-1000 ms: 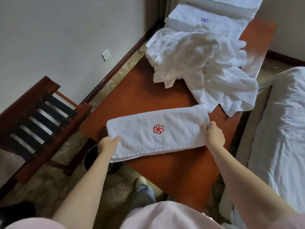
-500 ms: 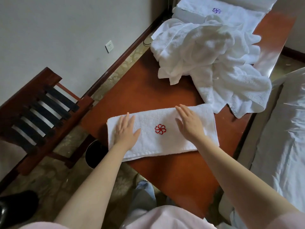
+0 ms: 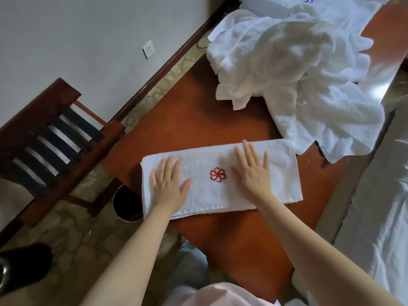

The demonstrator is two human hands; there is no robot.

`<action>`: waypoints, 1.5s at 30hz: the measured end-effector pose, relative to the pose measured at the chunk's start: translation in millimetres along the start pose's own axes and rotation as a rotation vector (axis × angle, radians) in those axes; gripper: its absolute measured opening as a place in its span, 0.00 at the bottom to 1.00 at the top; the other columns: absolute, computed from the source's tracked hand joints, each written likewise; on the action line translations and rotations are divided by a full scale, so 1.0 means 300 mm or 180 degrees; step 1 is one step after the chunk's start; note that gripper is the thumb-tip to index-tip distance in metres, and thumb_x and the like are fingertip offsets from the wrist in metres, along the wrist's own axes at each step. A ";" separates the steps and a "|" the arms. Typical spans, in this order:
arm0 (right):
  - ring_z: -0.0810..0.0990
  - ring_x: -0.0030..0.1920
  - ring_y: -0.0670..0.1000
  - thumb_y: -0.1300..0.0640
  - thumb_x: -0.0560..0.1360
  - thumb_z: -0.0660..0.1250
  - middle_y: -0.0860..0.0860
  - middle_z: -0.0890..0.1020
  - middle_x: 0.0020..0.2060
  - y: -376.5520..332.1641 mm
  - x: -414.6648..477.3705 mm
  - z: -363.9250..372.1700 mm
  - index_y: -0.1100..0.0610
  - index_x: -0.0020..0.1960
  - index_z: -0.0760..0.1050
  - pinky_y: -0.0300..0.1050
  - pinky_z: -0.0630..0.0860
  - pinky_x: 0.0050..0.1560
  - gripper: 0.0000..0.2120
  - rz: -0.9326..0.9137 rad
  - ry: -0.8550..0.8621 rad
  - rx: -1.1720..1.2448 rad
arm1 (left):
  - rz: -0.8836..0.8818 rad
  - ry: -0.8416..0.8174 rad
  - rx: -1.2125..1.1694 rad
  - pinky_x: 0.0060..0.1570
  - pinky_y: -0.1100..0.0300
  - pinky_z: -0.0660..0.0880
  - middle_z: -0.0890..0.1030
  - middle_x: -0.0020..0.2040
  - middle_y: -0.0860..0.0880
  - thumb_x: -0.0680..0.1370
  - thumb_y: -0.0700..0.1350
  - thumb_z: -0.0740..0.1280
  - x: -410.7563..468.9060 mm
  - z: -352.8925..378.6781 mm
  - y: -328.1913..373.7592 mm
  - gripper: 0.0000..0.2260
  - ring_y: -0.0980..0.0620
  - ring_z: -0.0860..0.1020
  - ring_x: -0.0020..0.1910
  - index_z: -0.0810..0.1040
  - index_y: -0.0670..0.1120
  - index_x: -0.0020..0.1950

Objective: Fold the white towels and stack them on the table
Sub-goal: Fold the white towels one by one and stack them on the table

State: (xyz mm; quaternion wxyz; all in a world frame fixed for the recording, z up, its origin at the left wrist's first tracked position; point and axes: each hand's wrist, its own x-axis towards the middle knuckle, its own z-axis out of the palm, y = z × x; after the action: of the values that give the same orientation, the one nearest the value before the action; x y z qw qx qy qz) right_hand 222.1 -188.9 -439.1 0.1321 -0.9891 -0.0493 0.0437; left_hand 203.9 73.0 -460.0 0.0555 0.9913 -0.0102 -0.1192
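A folded white towel (image 3: 212, 191) with a red flower emblem lies flat as a long strip on the reddish-brown table (image 3: 187, 120). My left hand (image 3: 169, 184) presses flat on its left part, fingers straight and spread. My right hand (image 3: 254, 171) presses flat just right of the emblem. Behind it a rumpled pile of unfolded white towels (image 3: 293, 69) covers the far half of the table. A folded towel with a purple emblem (image 3: 331, 5) lies at the top edge.
A dark wooden luggage rack with black straps (image 3: 50, 140) stands left of the table. A black bin (image 3: 127, 204) sits on the floor by the table's near-left corner. A bed with white sheets (image 3: 379, 206) runs along the right.
My hands let go of the towel's two ends and moved onto its top, where they now lie flat and have slid a little across the cloth.
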 end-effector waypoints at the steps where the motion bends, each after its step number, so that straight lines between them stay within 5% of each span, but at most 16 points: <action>1: 0.50 0.78 0.54 0.46 0.81 0.49 0.53 0.54 0.78 -0.060 -0.017 0.012 0.51 0.78 0.53 0.61 0.40 0.74 0.27 -0.0273 -0.0027 0.0121 | 0.0078 0.0039 0.0006 0.72 0.46 0.35 0.42 0.79 0.51 0.77 0.65 0.40 -0.004 -0.006 -0.002 0.33 0.54 0.33 0.75 0.48 0.52 0.79; 5: 0.54 0.77 0.55 0.44 0.81 0.48 0.53 0.58 0.77 -0.190 -0.026 0.086 0.49 0.77 0.56 0.64 0.48 0.74 0.26 -0.0593 -0.0349 0.0191 | -0.0012 0.0099 0.0009 0.73 0.43 0.37 0.45 0.79 0.51 0.78 0.65 0.41 -0.042 -0.010 -0.070 0.31 0.52 0.38 0.77 0.49 0.54 0.78; 11: 0.48 0.78 0.53 0.40 0.81 0.47 0.51 0.51 0.78 -0.185 -0.015 0.124 0.46 0.78 0.49 0.60 0.43 0.75 0.28 -0.0494 -0.0504 -0.0201 | -0.0854 -0.0073 -0.0438 0.72 0.41 0.48 0.40 0.78 0.47 0.78 0.65 0.51 -0.062 -0.022 -0.123 0.35 0.42 0.43 0.76 0.44 0.52 0.79; 15: 0.57 0.76 0.57 0.48 0.81 0.57 0.55 0.60 0.76 -0.186 -0.019 0.076 0.53 0.76 0.59 0.59 0.51 0.74 0.25 -0.0488 -0.0317 0.0118 | -0.1321 0.0171 -0.0861 0.63 0.46 0.65 0.59 0.72 0.43 0.74 0.66 0.60 -0.068 -0.046 -0.107 0.41 0.43 0.61 0.66 0.46 0.48 0.78; 20: 0.62 0.72 0.62 0.51 0.79 0.62 0.60 0.64 0.73 -0.047 -0.064 -0.030 0.57 0.73 0.66 0.59 0.58 0.71 0.24 0.0784 0.0452 0.0418 | -0.1665 -0.0001 -0.1497 0.57 0.46 0.74 0.63 0.68 0.42 0.69 0.67 0.67 -0.030 -0.065 -0.121 0.45 0.42 0.70 0.60 0.44 0.56 0.76; 26: 0.64 0.69 0.62 0.42 0.74 0.64 0.58 0.66 0.69 0.190 -0.123 -0.114 0.46 0.73 0.59 0.60 0.64 0.67 0.31 0.1975 0.0137 0.0389 | -0.1622 -0.0004 -0.1953 0.55 0.50 0.72 0.65 0.73 0.43 0.70 0.62 0.71 -0.041 -0.057 -0.129 0.48 0.40 0.71 0.65 0.41 0.56 0.77; 30: 0.74 0.54 0.59 0.44 0.72 0.69 0.56 0.74 0.56 0.247 -0.098 -0.135 0.44 0.74 0.54 0.51 0.70 0.49 0.36 0.1609 -0.0257 0.1080 | -0.1588 0.0040 -0.2018 0.59 0.49 0.71 0.61 0.76 0.44 0.74 0.54 0.71 -0.064 -0.081 -0.123 0.46 0.41 0.69 0.69 0.38 0.57 0.77; 35: 0.72 0.37 0.47 0.51 0.70 0.73 0.46 0.72 0.40 0.250 -0.077 -0.144 0.39 0.77 0.43 0.42 0.68 0.36 0.48 0.1461 -0.0794 0.1486 | -0.1490 0.0035 -0.2160 0.63 0.50 0.69 0.59 0.76 0.45 0.75 0.50 0.71 -0.112 -0.105 -0.086 0.46 0.42 0.66 0.70 0.36 0.57 0.77; 40: 0.71 0.43 0.49 0.56 0.68 0.74 0.46 0.72 0.48 0.268 -0.059 -0.203 0.39 0.76 0.48 0.41 0.66 0.35 0.47 0.1182 -0.0701 0.1585 | -0.1478 -0.0137 -0.2217 0.70 0.52 0.60 0.47 0.79 0.48 0.77 0.46 0.69 -0.165 -0.122 -0.034 0.46 0.45 0.56 0.76 0.33 0.52 0.77; 45: 0.73 0.47 0.50 0.61 0.68 0.70 0.47 0.75 0.55 0.266 -0.080 -0.276 0.40 0.75 0.54 0.44 0.67 0.41 0.43 0.0896 -0.0353 0.1596 | -0.1293 0.0142 -0.2194 0.68 0.51 0.64 0.57 0.78 0.48 0.79 0.41 0.64 -0.228 -0.192 -0.009 0.38 0.44 0.62 0.73 0.41 0.56 0.78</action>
State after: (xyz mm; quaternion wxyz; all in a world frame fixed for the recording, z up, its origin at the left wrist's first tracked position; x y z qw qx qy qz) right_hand 213.5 -289.5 -379.0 0.3622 -0.9187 0.0937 0.1264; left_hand 151.2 84.3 -388.7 0.3603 0.8988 0.2277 -0.1026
